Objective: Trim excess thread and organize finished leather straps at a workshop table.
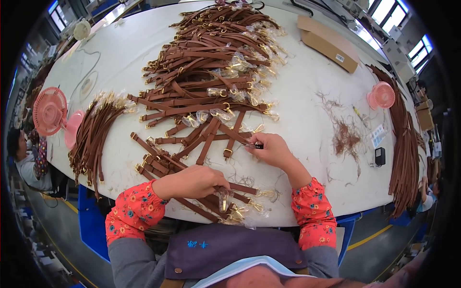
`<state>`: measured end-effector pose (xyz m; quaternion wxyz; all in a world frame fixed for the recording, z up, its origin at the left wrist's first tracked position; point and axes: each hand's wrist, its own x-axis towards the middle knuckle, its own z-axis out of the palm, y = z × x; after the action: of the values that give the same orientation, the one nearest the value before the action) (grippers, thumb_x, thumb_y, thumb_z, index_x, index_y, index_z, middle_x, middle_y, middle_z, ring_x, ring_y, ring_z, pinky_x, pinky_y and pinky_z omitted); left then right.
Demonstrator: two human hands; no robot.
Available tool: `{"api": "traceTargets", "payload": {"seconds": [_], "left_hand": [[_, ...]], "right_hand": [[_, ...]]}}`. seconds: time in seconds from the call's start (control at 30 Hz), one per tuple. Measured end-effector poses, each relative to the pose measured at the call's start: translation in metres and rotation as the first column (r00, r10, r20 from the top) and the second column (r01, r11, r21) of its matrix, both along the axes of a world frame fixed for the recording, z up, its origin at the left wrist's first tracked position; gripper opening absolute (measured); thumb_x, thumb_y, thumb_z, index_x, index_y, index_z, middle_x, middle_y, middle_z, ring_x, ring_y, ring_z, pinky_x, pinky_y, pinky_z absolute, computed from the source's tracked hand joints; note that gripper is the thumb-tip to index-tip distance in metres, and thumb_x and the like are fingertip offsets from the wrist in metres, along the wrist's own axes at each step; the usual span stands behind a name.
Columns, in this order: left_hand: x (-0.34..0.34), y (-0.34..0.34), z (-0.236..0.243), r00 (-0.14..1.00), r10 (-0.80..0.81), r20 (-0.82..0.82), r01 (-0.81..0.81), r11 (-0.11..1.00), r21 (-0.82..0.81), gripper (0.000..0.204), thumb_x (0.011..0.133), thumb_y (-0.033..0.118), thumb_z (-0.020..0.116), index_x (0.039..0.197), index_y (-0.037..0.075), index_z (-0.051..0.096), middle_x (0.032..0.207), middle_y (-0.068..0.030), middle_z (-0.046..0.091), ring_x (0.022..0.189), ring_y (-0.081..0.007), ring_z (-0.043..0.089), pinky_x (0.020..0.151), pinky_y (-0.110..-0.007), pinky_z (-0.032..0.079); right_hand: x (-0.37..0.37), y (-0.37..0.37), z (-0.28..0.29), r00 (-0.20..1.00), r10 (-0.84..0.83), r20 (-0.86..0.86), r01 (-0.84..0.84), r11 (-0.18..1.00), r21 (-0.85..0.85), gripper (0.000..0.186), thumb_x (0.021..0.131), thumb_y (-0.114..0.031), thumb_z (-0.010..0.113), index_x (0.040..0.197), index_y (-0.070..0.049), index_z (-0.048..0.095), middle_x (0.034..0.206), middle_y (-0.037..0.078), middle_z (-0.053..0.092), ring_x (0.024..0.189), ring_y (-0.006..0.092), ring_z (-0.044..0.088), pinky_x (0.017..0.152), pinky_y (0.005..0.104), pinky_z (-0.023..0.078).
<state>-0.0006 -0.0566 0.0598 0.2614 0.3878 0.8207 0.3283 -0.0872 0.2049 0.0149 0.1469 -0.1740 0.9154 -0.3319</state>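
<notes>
My left hand (204, 181) is closed on the end of a brown leather strap, just above a gold snap hook (224, 200) wrapped in clear plastic. Most of that strap is hidden under the hand or among the other straps. Higher and to the right, my right hand (272, 150) grips a small black-handled tool (258, 146) with a thin metal tip pointing left. Its exact kind is mostly covered by the fingers. Around and beneath both hands lie loose brown straps (201, 139) with gold buckles, several ending in plastic-wrapped hooks.
A large heap of straps (206, 62) runs to the table's far edge. Left stand a strap bundle (98, 134) and a pink fan (50, 111). Right are a cardboard box (329, 43), thread scraps (346, 137), a small pink fan (382, 94), a black adapter (380, 156) and long straps (403, 153).
</notes>
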Motion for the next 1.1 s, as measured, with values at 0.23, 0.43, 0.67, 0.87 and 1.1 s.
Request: {"api": "traceTargets", "payload": {"seconds": [0.23, 0.43, 0.67, 0.87, 1.1], "left_hand": [[-0.088, -0.006, 0.0, 0.515, 0.504, -0.693, -0.437, 0.85, 0.294, 0.036, 0.084, -0.004, 0.06, 0.119, 0.002, 0.062, 0.108, -0.0156, 0.061, 0.1, -0.0365, 0.063, 0.085, -0.043, 0.052], [-0.129, -0.009, -0.044, 0.553, 0.391, -0.736, -0.501, 0.862, 0.081, 0.022, 0.086, 0.004, 0.061, 0.108, 0.0, 0.062, 0.109, -0.016, 0.059, 0.097, -0.0364, 0.061, 0.086, -0.045, 0.052], [-0.13, -0.027, 0.011, 0.708, 0.701, 0.088, -0.682, 0.645, 0.345, 0.019, 0.088, 0.002, 0.064, 0.107, 0.0, 0.061, 0.09, -0.0064, 0.063, 0.083, -0.014, 0.063, 0.073, -0.03, 0.051], [-0.074, -0.024, 0.079, 0.707, 0.619, 0.343, -0.665, 0.417, 0.619, 0.023, 0.089, -0.002, 0.065, 0.111, 0.002, 0.062, 0.084, 0.003, 0.062, 0.07, -0.005, 0.059, 0.061, -0.019, 0.045], [-0.04, -0.002, 0.013, 0.816, 0.319, -0.482, -0.21, 0.941, 0.267, 0.061, 0.078, -0.008, 0.065, 0.135, 0.007, 0.055, 0.129, -0.0122, 0.061, 0.12, -0.0343, 0.058, 0.096, -0.043, 0.049]], "right_hand": [[0.014, -0.006, 0.009, 0.988, 0.156, -0.017, -0.156, 0.961, -0.228, 0.024, 0.083, -0.031, 0.076, 0.093, -0.011, 0.067, 0.076, 0.009, 0.07, 0.07, 0.0295, 0.067, 0.063, 0.0407, 0.05], [0.016, 0.001, -0.004, 0.976, 0.114, -0.185, -0.11, 0.994, 0.028, 0.02, 0.082, -0.026, 0.073, 0.096, -0.014, 0.066, 0.077, 0.009, 0.07, 0.074, 0.0321, 0.068, 0.065, 0.0434, 0.052], [0.014, 0.005, -0.011, 0.991, 0.044, -0.128, -0.051, 0.997, -0.051, 0.021, 0.084, -0.03, 0.073, 0.096, -0.014, 0.068, 0.078, 0.009, 0.071, 0.072, 0.0319, 0.068, 0.064, 0.0429, 0.052], [0.01, 0.008, -0.008, 1.0, -0.008, 0.016, 0.011, 0.978, -0.208, 0.021, 0.087, -0.029, 0.076, 0.093, -0.01, 0.069, 0.071, 0.005, 0.068, 0.062, 0.0214, 0.062, 0.06, 0.0359, 0.049], [0.02, -0.012, 0.019, 0.967, 0.111, 0.229, 0.035, 0.833, -0.552, 0.016, 0.096, -0.017, 0.071, 0.087, -0.004, 0.066, 0.069, -0.008, 0.056, 0.063, 0.0019, 0.044, 0.057, 0.0219, 0.038]]}}
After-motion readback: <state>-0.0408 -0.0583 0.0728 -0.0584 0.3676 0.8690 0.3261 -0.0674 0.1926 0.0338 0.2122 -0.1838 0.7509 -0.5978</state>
